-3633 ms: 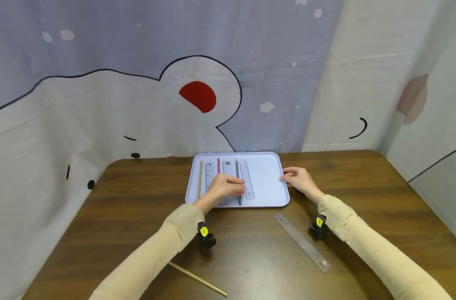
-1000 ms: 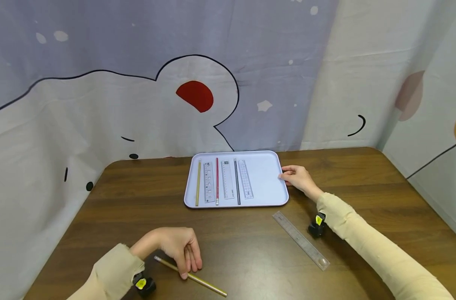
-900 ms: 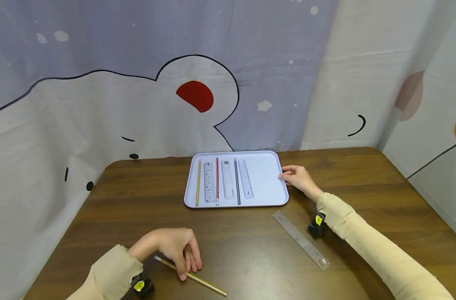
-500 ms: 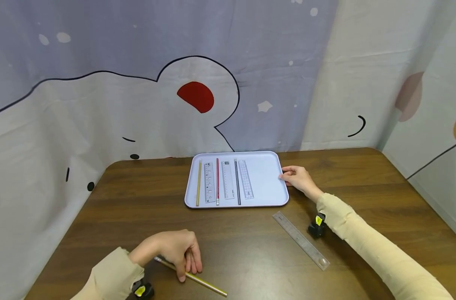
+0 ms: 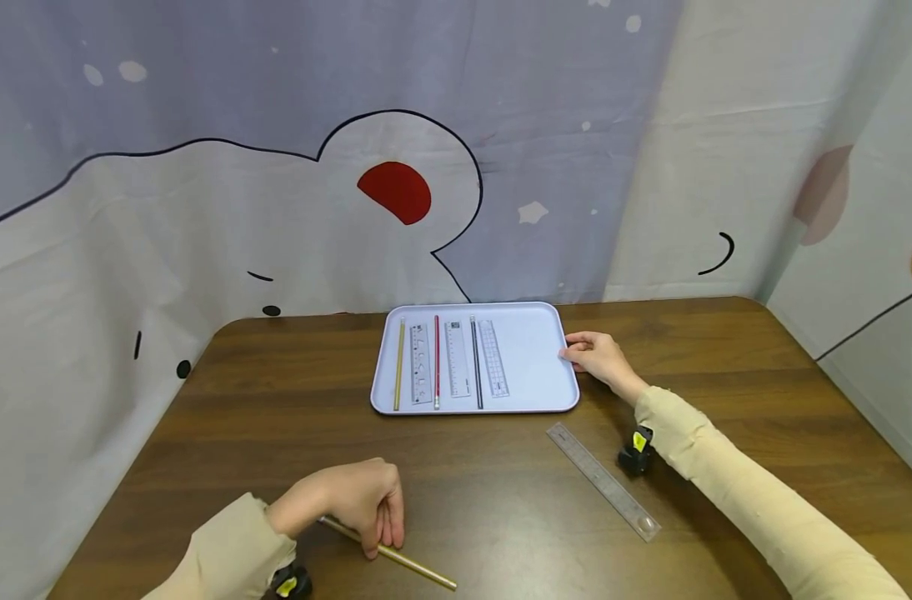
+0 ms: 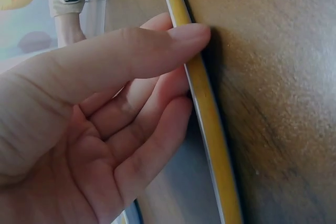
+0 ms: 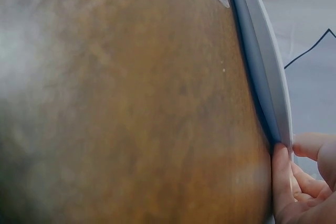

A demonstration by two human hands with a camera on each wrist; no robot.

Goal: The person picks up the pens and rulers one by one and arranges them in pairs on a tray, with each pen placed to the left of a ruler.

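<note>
The left hand (image 5: 351, 504) rests on the near left part of the wooden surface (image 5: 501, 492), its fingers (image 6: 157, 51) curled down over a gold pencil (image 5: 396, 557). In the left wrist view the fingertips press against the side of the pencil's shaft; whether the thumb closes the pinch from the other side cannot be told. The pencil lies flat on the surface, its long axis running from under the hand toward the near right, so most of its free length sticks out to the right of the fingers.

The right hand (image 5: 598, 358) is far off to the right, its fingers holding the right rim of a pale tray (image 5: 534, 367). The right wrist view shows the fingertips curled at that rim. On the tray, pencils and clear rulers lie in parallel, all pointing near to far, filling its left half; its right half is bare.

A clear ruler (image 5: 602, 481) lies loose on the surface, near the right forearm, angled toward the near right. The left hand is much the nearer to the gold pencil.
</note>
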